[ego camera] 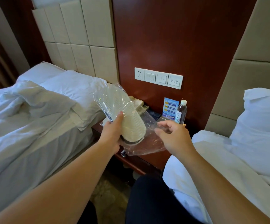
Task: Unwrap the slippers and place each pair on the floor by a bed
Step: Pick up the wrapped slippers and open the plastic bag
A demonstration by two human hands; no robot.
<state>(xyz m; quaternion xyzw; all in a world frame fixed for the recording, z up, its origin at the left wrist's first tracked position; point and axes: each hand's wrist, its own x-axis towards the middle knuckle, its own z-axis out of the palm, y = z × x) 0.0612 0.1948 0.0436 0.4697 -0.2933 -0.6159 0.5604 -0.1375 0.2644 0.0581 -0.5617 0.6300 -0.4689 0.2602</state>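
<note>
A pair of white slippers (127, 117) with ribbed soles sits partly inside a clear plastic wrapper (144, 144), held up above the nightstand. My left hand (113, 131) grips the slippers from below at their middle, thumb on the sole. The wrapper hangs loose off the slippers' near end toward the right. My right hand (174, 136) hovers beside that loose plastic with curled fingers pinching its edge. The floor (113, 193) between the two beds shows below my arms.
A dark wooden nightstand (148, 159) stands between the left bed (26, 130) and the right bed (228, 159). On it are a water bottle (182, 113), a blue card (170, 108) and a phone. Wall switches (158, 77) sit above. My dark-clad knee (148, 199) is below.
</note>
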